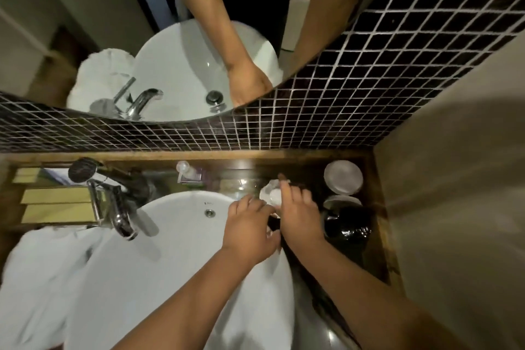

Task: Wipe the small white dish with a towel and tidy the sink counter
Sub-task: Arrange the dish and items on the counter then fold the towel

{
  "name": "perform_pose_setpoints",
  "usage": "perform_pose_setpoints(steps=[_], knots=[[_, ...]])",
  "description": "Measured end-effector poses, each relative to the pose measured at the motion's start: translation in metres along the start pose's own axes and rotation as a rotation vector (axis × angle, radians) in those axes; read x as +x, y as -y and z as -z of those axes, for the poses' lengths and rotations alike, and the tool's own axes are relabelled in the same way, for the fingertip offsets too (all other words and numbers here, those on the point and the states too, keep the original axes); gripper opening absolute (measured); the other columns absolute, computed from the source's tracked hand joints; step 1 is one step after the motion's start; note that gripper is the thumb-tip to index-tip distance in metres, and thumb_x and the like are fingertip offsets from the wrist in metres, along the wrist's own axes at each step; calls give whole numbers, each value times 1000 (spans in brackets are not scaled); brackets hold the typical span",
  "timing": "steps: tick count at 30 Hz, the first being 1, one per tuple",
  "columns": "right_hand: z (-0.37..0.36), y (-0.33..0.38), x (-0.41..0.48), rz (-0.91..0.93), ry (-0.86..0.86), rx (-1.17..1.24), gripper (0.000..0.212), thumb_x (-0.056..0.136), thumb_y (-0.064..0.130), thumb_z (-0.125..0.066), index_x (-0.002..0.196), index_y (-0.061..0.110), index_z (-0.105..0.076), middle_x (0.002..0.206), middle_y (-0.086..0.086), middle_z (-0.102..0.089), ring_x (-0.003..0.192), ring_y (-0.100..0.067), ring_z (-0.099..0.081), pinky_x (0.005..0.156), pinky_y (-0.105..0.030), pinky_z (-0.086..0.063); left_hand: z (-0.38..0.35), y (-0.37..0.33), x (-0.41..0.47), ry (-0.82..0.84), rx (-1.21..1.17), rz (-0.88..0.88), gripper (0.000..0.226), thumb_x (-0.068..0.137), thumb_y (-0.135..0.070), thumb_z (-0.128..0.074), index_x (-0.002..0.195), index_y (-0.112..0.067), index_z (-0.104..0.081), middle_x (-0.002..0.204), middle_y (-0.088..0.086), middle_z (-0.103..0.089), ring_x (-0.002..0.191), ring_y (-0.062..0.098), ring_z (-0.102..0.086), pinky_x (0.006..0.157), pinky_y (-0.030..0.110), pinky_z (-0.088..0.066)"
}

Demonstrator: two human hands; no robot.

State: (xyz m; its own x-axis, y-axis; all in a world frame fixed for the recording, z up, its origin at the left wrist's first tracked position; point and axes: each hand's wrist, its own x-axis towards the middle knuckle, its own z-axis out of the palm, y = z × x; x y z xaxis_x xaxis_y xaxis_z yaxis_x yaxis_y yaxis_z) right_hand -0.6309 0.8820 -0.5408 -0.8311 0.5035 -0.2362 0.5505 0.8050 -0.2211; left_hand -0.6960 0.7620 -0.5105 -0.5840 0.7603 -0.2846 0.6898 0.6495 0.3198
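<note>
Head view, looking down on a sink counter (377,236). Both forearms reach forward over the right rim of the white basin (181,236). Left hand (250,233) lies palm down, its fingers loosely curled, though what they grip cannot be told. Right hand (299,217) rests just beside it, its fingers extended and narrowly spread over the small white dish (271,194), touching it. This round, pale dish sits on the dark wooden counter at the basin's far right edge. White towel (37,278) lies at the counter's left edge, blurred.
</note>
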Motion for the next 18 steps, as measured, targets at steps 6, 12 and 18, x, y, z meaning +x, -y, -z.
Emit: perform_pose_setpoints(steps=[6, 12, 18], knots=[[-16, -3, -8, -20, 14, 26, 89, 81, 27, -80, 153, 19, -29, 135, -8, -58, 114, -30, -57, 81, -38, -57, -6, -3, 6, 16, -93, 44, 22, 67, -28, -60, 86, -26, -51, 108, -11, -59, 134, 20, -30, 100, 28, -17], [-19, -10, -9, -90, 32, 21, 65, 95, 34, -63, 151, 23, -33, 140, -5, -58, 120, -31, -55, 94, -46, -48, -13, -4, 10, -46, -187, 62, 37, 65, -18, -60, 99, -25, -49, 109, -7, -61, 129, 21, -32, 97, 29, -18], [-17, -7, -10, -106, 27, 30, 54, 100, 37, -54, 151, 23, -39, 143, -5, -58, 126, -36, -53, 98, -52, -44, -17, -6, 14, -22, -213, 81, 44, 72, -14, -55, 113, -29, -49, 121, -6, -60, 141, 22, -22, 107, 33, -17]])
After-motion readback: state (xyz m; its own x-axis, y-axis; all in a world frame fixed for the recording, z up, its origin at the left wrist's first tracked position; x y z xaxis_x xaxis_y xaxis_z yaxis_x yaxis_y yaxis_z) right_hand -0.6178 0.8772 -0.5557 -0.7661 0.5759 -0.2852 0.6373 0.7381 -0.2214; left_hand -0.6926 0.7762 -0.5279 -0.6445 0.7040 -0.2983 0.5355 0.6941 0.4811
